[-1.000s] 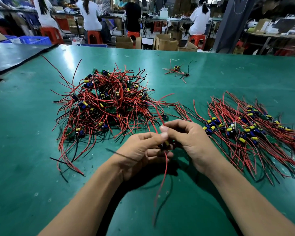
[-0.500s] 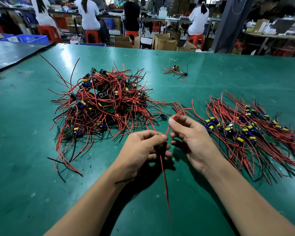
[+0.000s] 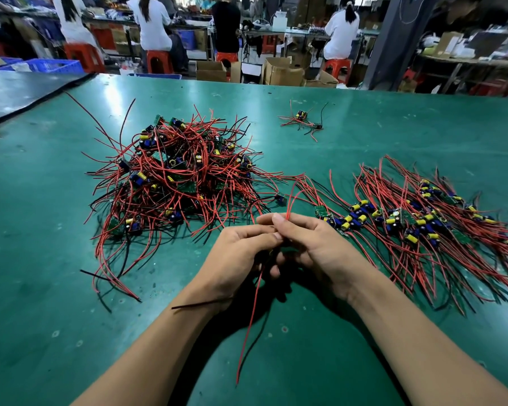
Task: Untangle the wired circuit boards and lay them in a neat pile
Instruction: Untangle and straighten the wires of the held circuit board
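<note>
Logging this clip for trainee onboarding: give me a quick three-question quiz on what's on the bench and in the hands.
1. True or false: the neat pile lies to the right of the tangled heap.
2. What do the left hand and right hand hold between them? A) wires B) a screwdriver C) nothing
3. Fill in: the table surface is ____ in colour.
Key: 1 true; 2 A; 3 green.
</note>
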Demonstrator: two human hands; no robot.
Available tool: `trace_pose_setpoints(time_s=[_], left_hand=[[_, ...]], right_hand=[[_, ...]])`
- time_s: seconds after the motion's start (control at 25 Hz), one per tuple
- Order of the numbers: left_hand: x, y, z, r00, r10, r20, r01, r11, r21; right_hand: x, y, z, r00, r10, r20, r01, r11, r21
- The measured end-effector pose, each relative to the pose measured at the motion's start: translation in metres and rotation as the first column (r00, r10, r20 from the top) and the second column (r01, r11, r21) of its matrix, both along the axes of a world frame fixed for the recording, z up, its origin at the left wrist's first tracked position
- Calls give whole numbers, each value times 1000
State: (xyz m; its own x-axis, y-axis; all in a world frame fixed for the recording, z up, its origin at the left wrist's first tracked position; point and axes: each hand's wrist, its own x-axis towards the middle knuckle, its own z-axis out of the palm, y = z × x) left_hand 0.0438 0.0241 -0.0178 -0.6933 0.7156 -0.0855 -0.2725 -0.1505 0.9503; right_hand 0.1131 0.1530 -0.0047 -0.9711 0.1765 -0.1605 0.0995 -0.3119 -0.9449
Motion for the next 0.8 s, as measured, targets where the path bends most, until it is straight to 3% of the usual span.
trace_pose_setpoints(time_s=[0.2, 0.36, 0.48, 0.64, 0.8], left_hand=[[0, 3, 1, 996, 93, -6, -93, 996, -15], [2, 3, 1, 994, 111, -8, -112, 994, -8], [5, 4, 2, 995, 78, -62, -80, 996, -34], [8, 3, 2, 983, 43, -176, -59, 994, -89], [11, 2, 3, 956, -4, -292, -33, 992, -119]], right_hand=[[-4, -6, -1, 978, -194, -75, 199, 979, 52], [-8, 8, 0, 894, -395, -212, 448, 807, 386], [-8, 18, 0, 838, -507, -201, 545, 754, 366], [-8, 14, 1, 887, -434, -157, 460, 857, 231], [-9, 10, 3, 906, -408, -111, 421, 891, 167]])
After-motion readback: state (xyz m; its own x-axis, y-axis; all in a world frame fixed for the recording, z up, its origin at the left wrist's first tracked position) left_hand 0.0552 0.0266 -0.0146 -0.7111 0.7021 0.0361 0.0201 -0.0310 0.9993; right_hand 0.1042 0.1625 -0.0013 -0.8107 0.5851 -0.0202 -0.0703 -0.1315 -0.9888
